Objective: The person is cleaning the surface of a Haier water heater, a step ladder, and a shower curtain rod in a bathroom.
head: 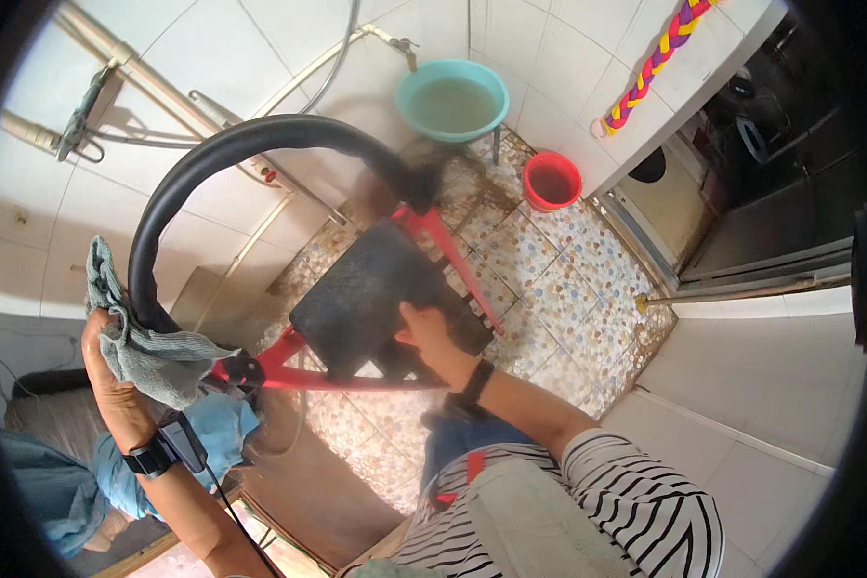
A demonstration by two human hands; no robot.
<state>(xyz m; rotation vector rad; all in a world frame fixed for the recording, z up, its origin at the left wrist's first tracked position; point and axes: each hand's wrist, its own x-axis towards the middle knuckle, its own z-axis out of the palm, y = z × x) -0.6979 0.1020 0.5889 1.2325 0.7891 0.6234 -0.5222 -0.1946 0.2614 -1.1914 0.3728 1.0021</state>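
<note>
A large item with a curved black padded bar (249,134), red plastic side arms (462,267) and a dark mesh or slatted panel (361,289) is close in front of me. At the left, my left hand (105,347) holds a grey-green cloth (159,361) against the lower left end of the black bar. My right hand (426,332) is at the dark panel, thumb and index finger showing; its other fingers are hidden, and whether it grips the panel's edge cannot be told. The panel's far part is blurred.
A turquoise basin (451,101) of cloudy water stands beneath a tap (404,47); a red bucket (551,182) is on the pebble-patterned floor. Pipes (152,79) run along the tiled wall. Blue cloths (217,426) lie at lower left. A doorway frame (636,231) is at right.
</note>
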